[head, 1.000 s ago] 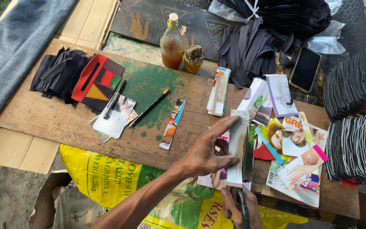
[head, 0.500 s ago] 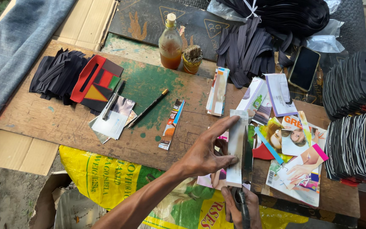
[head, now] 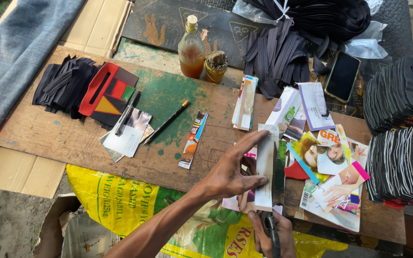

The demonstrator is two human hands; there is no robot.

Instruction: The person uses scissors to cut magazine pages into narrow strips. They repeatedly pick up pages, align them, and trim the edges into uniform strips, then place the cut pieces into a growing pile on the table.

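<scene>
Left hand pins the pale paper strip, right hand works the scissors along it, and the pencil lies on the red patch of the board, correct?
Not quite. In the head view the pencil lies on the green patch, not a red one. The left hand pins the paper strip and the right hand works the scissors.

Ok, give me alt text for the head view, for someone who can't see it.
A person's left hand presses a long white paper strip flat on a worn wooden board while the right hand works dark scissors along its edge. Colourful magazine clippings lie to the right, with a black pencil and an amber glass bottle farther up.
</scene>
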